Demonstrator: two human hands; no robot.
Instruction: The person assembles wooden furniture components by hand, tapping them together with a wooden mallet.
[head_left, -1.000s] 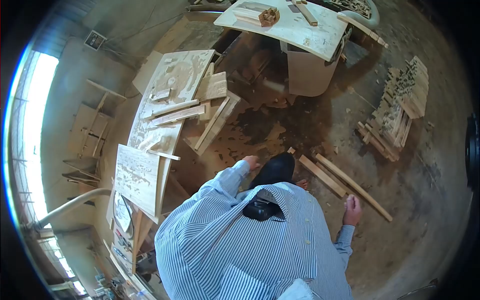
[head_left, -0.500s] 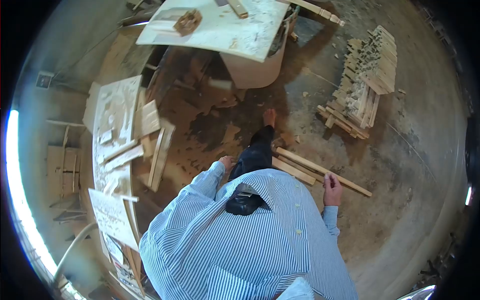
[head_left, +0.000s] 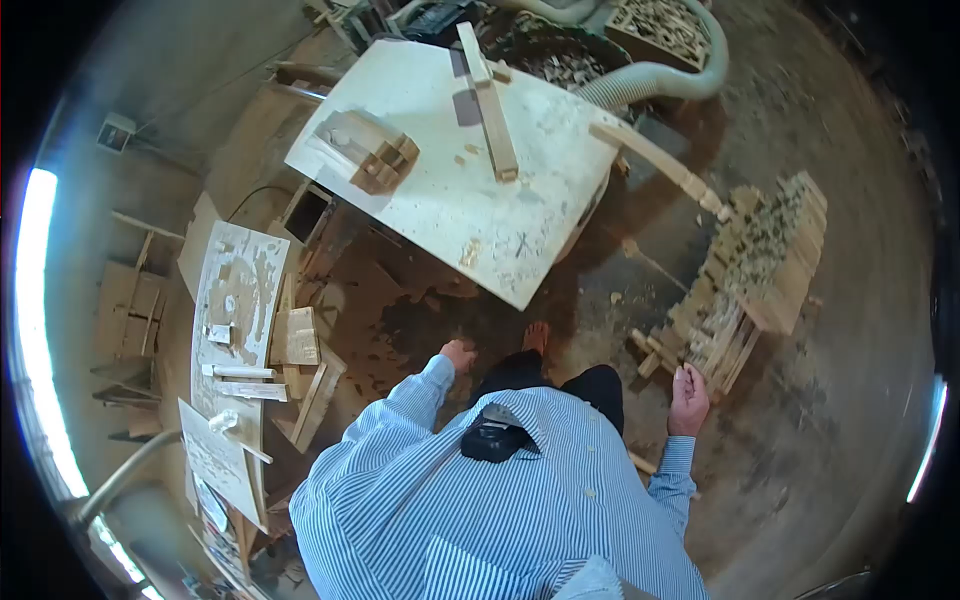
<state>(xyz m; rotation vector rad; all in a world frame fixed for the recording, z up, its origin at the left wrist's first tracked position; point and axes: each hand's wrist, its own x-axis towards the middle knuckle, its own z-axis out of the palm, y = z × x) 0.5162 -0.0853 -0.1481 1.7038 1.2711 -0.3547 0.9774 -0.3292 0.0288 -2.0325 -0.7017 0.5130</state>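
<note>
Currently, in the head view, the two bare hands are being held well apart, one on each side of the body. The left hand (head_left: 459,355) is being held with its fingers loosely bent; whether anything is being enclosed by it cannot be told. The right hand (head_left: 688,400) is being held half uncurled, its fingers pointing forward. Just beyond the right hand, a stack of cut wood (head_left: 785,275) is being partly overlapped by the fingertips; whether it is being touched cannot be told. Ahead of both hands, a pale worktop (head_left: 545,205) is being occupied by wooden pieces: a bundle of short lengths (head_left: 375,152) is resting ahead and to the left of the left hand, and a wooden beam (head_left: 492,122) is lying farther ahead, between the lines of the two hands. From the worktop's right-hand side, a turned wooden leg (head_left: 668,170) is extending toward the stack. Well to the left of the left hand, two pale strips (head_left: 250,390) are being supported by a second worktop (head_left: 242,262). Between the hands, a bare foot (head_left: 537,338) is being rested on the floor.
</note>
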